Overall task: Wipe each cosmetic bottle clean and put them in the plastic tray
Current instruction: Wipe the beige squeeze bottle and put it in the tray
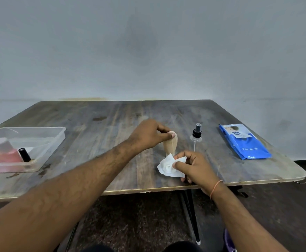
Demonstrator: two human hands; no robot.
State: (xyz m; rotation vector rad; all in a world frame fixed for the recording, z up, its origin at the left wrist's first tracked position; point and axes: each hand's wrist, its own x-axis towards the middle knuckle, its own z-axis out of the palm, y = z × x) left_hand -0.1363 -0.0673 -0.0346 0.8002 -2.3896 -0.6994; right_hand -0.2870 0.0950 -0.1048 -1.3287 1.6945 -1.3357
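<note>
Wiping a beige bottle (170, 146) at the desk (112, 128).
Left hand (148, 136) fingers clamp its top; right hand (194, 166) fingers pinch a tissue (167, 165) against its base.

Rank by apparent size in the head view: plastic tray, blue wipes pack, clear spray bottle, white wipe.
1. Plastic tray
2. Blue wipes pack
3 and 4. Clear spray bottle and white wipe: too alike to rank; wipe crumpled, bottle partly hidden.

plain room, bare grey wall (148, 42), worn wooden folding table (112, 113) (black metal legs), dark speckled floor (139, 215)
</note>
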